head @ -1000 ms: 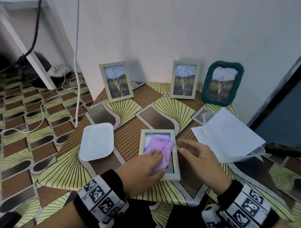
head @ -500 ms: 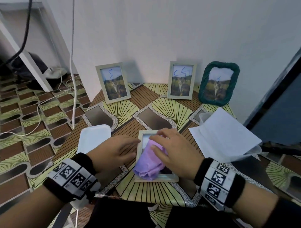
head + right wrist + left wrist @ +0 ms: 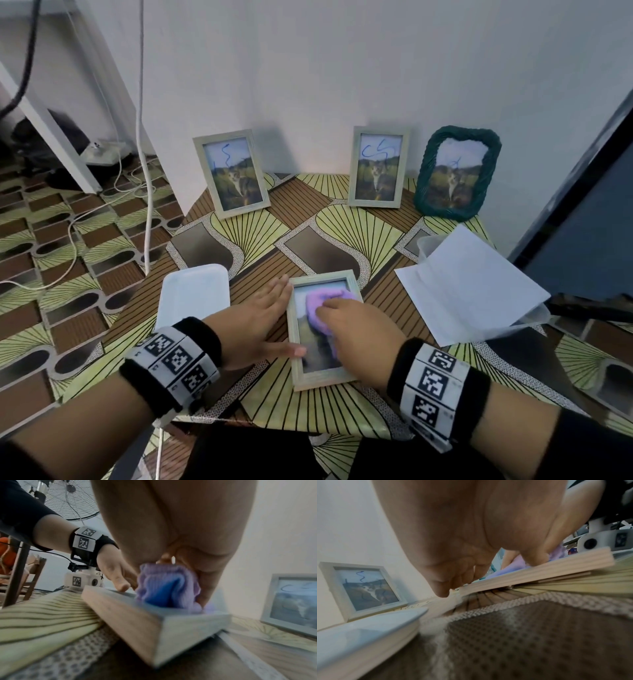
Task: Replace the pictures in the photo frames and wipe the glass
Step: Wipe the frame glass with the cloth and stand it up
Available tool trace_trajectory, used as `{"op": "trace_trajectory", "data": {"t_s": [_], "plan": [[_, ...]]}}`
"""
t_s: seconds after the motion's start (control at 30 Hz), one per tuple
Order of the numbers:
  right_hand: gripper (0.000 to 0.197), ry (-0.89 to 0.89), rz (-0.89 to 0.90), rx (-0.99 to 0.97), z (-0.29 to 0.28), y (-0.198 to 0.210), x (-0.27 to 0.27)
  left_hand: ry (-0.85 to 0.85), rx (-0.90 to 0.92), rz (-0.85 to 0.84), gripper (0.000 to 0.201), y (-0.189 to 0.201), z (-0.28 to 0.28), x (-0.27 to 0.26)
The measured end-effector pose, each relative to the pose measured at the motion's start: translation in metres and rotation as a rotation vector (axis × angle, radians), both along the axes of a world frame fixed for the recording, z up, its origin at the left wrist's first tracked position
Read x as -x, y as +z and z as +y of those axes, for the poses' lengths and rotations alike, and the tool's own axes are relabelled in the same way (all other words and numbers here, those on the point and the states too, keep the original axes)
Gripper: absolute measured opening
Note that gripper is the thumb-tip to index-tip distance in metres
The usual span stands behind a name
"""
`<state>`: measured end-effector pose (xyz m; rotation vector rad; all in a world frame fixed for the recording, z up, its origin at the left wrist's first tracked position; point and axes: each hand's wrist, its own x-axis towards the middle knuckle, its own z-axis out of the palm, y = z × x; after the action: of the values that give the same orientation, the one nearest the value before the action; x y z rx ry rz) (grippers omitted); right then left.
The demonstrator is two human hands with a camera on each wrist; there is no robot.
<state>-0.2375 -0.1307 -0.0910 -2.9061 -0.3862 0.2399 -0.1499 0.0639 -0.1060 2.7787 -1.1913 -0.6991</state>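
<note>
Since a second ago the purple cloth [image 3: 323, 310] has changed hands: it was under the left hand [image 3: 255, 327] then, and now the right hand [image 3: 356, 337] bunches it in curled fingers and presses it on the glass of the flat-lying pale wooden frame [image 3: 322, 329], which sits near the front middle of the patterned table [image 3: 342, 226]. The left hand lies flat and spread along the frame's left edge, thumb on the lower part of that rail, fingers straight on the tabletop, bracing rather than gripping. The step in hand is wiping the glass of this frame (the picture under it is too blurred to say whether it has been swapped). Three more frames stand against the wall at the back: a pale frame on the left [image 3: 231, 173], a pale frame in the middle [image 3: 378, 168] and a green woven frame [image 3: 455, 173], each with a blue scribble across its glass. A white tray [image 3: 193, 294] lies left of the hands, and white paper sheets [image 3: 469, 284] rest over a clear plastic tub [image 3: 424, 246] on the right. Next, the cloth probably needs to sweep down over the lower glass while the left hand holds the frame from sliding.
</note>
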Motion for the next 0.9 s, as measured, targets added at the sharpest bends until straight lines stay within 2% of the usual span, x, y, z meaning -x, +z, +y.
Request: {"op": "trace_trajectory", "data": {"t_s": [0.13,0.2,0.3,0.33,0.47,0.53,0.7,0.9], "plan": [[0.033,-0.073,-0.098,-0.200,-0.019,0.008,-0.005,-0.004,-0.017,0.044,0.116,0.003,-0.002,-0.003],[0.034,-0.060,-0.150,-0.183,-0.027,0.009,-0.009,-0.034,-0.010,0.017,0.108,0.002,-0.002,-0.003],[0.019,0.013,-0.169,-0.076,-0.033,0.007,-0.011,-0.085,0.002,-0.046,0.094,0.000,-0.002,0.000],[0.021,0.047,-0.147,-0.022,-0.033,0.004,-0.011,-0.089,-0.002,-0.049,0.095,0.000,-0.002,0.001],[0.054,0.124,-0.061,0.130,-0.033,-0.017,-0.010,-0.102,-0.059,-0.032,0.121,-0.002,-0.002,0.003],[0.058,0.148,-0.049,0.168,-0.034,-0.021,-0.015,-0.107,-0.072,-0.032,0.127,-0.003,-0.002,0.003],[0.067,0.171,0.042,0.138,-0.031,-0.015,-0.032,-0.104,-0.073,0.006,0.129,-0.002,-0.004,0.002],[0.076,0.212,0.158,0.065,-0.014,-0.011,-0.034,-0.109,-0.077,-0.054,0.128,-0.001,-0.005,0.004]]}}
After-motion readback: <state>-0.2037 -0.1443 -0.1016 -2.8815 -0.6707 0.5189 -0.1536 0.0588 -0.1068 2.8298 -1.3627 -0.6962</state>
